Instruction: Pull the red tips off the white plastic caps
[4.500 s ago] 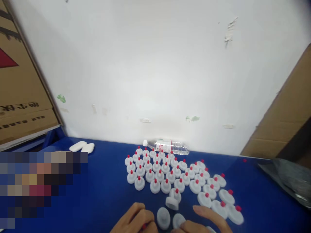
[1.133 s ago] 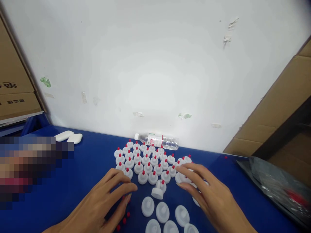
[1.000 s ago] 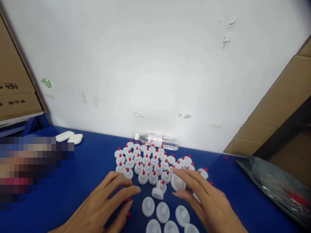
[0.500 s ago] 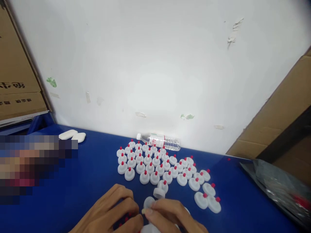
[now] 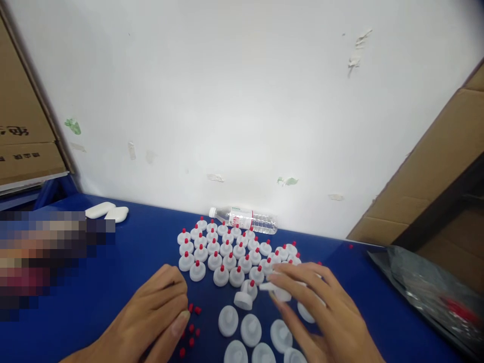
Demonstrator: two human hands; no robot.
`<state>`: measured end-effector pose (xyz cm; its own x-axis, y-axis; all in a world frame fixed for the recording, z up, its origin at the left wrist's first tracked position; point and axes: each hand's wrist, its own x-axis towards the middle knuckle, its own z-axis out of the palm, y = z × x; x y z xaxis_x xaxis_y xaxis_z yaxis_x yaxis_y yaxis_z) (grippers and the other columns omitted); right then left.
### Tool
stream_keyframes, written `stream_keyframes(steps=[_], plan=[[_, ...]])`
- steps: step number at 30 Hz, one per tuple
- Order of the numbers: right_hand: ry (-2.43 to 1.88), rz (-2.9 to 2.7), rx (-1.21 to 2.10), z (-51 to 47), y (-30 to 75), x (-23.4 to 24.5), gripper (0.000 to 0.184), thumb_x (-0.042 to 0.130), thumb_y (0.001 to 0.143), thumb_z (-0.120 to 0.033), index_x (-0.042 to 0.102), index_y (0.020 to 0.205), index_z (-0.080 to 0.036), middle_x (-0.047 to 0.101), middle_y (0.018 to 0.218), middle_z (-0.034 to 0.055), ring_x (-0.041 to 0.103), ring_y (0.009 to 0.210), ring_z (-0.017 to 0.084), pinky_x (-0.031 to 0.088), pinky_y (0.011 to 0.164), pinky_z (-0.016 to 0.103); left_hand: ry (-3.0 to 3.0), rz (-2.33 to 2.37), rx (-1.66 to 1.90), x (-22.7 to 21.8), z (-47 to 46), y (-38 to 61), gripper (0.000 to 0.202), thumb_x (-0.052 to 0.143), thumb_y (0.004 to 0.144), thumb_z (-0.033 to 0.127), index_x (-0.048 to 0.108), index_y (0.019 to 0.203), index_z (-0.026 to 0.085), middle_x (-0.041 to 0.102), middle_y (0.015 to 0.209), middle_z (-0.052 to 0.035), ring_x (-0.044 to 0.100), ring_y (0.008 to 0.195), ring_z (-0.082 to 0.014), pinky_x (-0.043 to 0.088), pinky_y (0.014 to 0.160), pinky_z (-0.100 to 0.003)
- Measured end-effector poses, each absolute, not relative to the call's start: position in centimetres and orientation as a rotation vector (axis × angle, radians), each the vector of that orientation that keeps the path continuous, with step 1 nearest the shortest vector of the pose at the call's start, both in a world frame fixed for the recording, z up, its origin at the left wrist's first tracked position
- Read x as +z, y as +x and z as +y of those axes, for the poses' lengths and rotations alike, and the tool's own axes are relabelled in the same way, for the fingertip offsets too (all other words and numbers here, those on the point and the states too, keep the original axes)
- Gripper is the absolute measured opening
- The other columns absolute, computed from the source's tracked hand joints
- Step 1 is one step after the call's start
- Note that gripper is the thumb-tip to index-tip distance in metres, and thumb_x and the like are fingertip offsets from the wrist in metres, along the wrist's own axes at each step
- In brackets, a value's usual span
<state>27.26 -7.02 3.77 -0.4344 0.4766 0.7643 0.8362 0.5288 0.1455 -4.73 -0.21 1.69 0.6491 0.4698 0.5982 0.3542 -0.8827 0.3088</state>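
Note:
My right hand [image 5: 321, 307] has its thumb and fingers around a white nozzle cap [image 5: 282, 294], whose bare spout points left. My left hand [image 5: 155, 315] is curled, with thumb and fingertips together; whatever it may hold is hidden. Beside its fingertips lie several small red tips [image 5: 191, 328] on the blue table [image 5: 124, 262]. Between the hands and toward the near edge are several white caps without red tips [image 5: 251, 330]. Farther back stands a cluster of white caps with red tips [image 5: 226, 248]. One white cap lies on its side [image 5: 243, 301] before the cluster.
A clear plastic bottle [image 5: 244, 220] lies against the white wall [image 5: 242, 101]. Two white rounded objects [image 5: 117, 214] are at the back left, beside a blurred-out area. Cardboard [image 5: 28, 151] stands left, and a clear plastic bag [image 5: 427, 287] with red contents lies right.
My hands were close together over the near caps; now they are apart. The left has drawn left, and the right has moved right and up to a white cap, uncovering the near caps.

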Motion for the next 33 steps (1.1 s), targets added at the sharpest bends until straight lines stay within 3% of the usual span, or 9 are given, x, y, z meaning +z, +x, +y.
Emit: stream_keyframes(steps=[7, 12, 18, 22, 27, 33], plan=[[-1.229, -2.117, -0.648, -5.9, 28.3, 3.2, 0.021, 0.054, 0.106, -0.011, 0.067, 0.115, -0.025, 0.083, 0.121, 0.0029, 0.08, 0.096, 0.016, 0.056, 0.093, 0.035, 2.785, 0.793, 0.925, 1.0, 1.7, -4.0, 0.019, 0.051, 0.11, 0.016, 0.067, 0.105, 0.026, 0.073, 0.099, -0.0011, 0.069, 0.093, -0.0171, 0.06, 0.085, -0.023], [-1.375, -2.195, -0.475, -5.9, 29.0, 2.6, 0.016, 0.051, 0.112, -0.021, 0.065, 0.119, -0.027, 0.083, 0.112, 0.0009, 0.079, 0.086, 0.019, 0.058, 0.08, 0.035, 2.77, 0.763, 0.968, 0.5, 1.6, -4.0, 0.033, 0.053, 0.108, 0.012, 0.073, 0.129, 0.029, 0.074, 0.108, -0.0016, 0.07, 0.097, -0.0157, 0.062, 0.088, -0.02], [-1.444, -2.273, -0.273, -6.0, 29.1, 1.8, 0.014, 0.058, 0.112, -0.031, 0.071, 0.107, -0.031, 0.077, 0.126, 0.0017, 0.076, 0.118, 0.024, 0.063, 0.095, 0.042, 2.779, 0.733, 1.05, 0.0, 1.7, -4.0, 0.04, 0.055, 0.11, 0.014, 0.068, 0.144, 0.031, 0.078, 0.114, -0.0014, 0.074, 0.108, -0.0163, 0.062, 0.098, -0.021], [-1.485, -2.268, -0.245, -6.2, 29.3, 1.8, 0.013, 0.06, 0.113, -0.037, 0.072, 0.116, -0.033, 0.075, 0.111, -0.0004, 0.075, 0.101, 0.022, 0.06, 0.092, 0.045, 2.797, 0.681, 1.044, -0.2, 2.1, -4.0, 0.034, 0.059, 0.111, 0.016, 0.071, 0.14, 0.03, 0.082, 0.112, -0.0005, 0.074, 0.112, -0.0168, 0.063, 0.101, -0.023], [-1.614, -2.167, -0.491, -5.6, 30.7, 1.1, 0.023, 0.05, 0.116, -0.033, 0.071, 0.124, -0.028, 0.077, 0.114, 0.005, 0.073, 0.103, 0.027, 0.054, 0.092, 0.05, 2.825, 0.638, 0.842, 0.0, 2.5, -4.1, 0.026, 0.06, 0.113, 0.019, 0.076, 0.129, 0.03, 0.079, 0.116, -0.0017, 0.072, 0.111, -0.017, 0.063, 0.099, -0.022], [-1.671, -2.178, -0.595, -4.8, 31.4, -0.8, 0.023, 0.052, 0.113, -0.028, 0.075, 0.109, -0.025, 0.077, 0.104, 0.0068, 0.072, 0.097, 0.027, 0.055, 0.085, 0.046, 2.846, 0.659, 0.72, 0.2, 2.3, -4.0, 0.027, 0.056, 0.113, 0.018, 0.079, 0.115, 0.032, 0.073, 0.119, -0.0034, 0.069, 0.112, -0.0186, 0.063, 0.095, -0.024]])
